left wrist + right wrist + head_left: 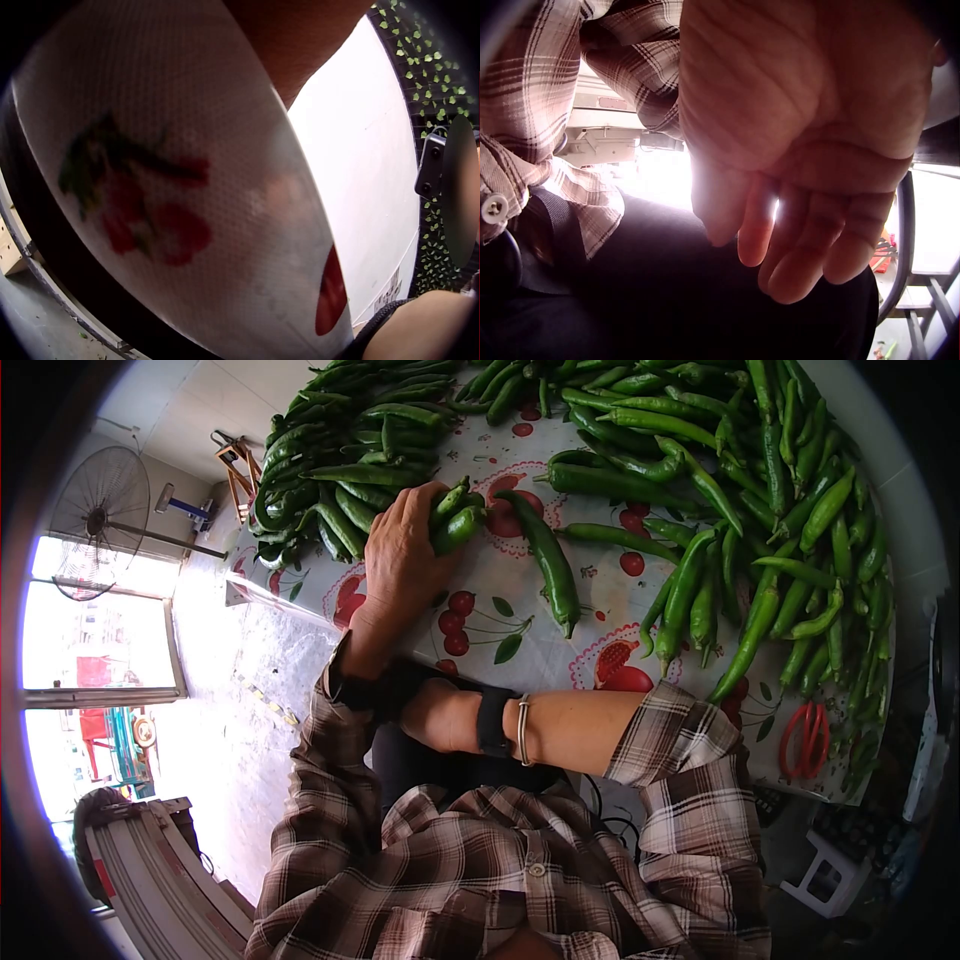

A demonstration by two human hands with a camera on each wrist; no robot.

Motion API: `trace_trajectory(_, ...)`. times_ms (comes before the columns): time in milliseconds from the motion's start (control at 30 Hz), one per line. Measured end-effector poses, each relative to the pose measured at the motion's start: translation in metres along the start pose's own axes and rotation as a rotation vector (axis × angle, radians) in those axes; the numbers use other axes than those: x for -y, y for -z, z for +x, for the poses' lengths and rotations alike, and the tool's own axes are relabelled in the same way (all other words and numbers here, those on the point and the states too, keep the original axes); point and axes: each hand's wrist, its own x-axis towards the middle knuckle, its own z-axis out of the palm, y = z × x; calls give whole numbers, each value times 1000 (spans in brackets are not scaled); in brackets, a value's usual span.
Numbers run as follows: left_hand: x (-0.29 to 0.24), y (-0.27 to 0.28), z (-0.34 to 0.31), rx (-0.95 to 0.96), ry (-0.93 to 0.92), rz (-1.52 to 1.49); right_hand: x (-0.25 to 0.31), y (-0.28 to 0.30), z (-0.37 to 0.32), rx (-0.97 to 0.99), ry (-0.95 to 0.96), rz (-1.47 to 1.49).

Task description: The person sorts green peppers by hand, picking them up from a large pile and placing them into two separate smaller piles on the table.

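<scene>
My left hand (408, 550) grips a few green chili peppers (457, 528) over the tablecloth, their ends showing past the fingers. One long green chili (548, 560) lies alone just to the right of that hand. My right hand (802, 150) hangs palm toward its wrist camera, fingers loosely curled with nothing in them, above dark trousers (682, 277). In the head view the right forearm (580, 730), with a black strap (493, 722) and a bracelet (523, 730), crosses in front of the body toward the left wrist. The held chilies are out of sight in the left wrist view.
A heap of green chilies (290, 470) covers the table's left side, and a larger one (800, 560) spreads along the right. Red loops (805, 740) lie near the right corner of the cherry-print tablecloth (490, 625). A fan (97, 520) stands at left; a white stool (830, 875) stands lower right.
</scene>
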Motion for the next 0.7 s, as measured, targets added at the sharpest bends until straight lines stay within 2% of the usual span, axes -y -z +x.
trace_trajectory(100,1,0,0,0,2,-5,2,7,-1,10,-16,6)
trace_trajectory(167,0,-1,0,-4,0,-2,2,9,0,98,-10,-10)
trace_trajectory(367,0,0,0,-11,-5,-9,3,12,-2,34,-24,12)
trace_trajectory(567,0,0,0,-3,0,-5,1,7,1,114,-7,-31)
trace_trajectory(700,1,0,0,-7,-6,-6,2,12,-2,68,-7,-1)
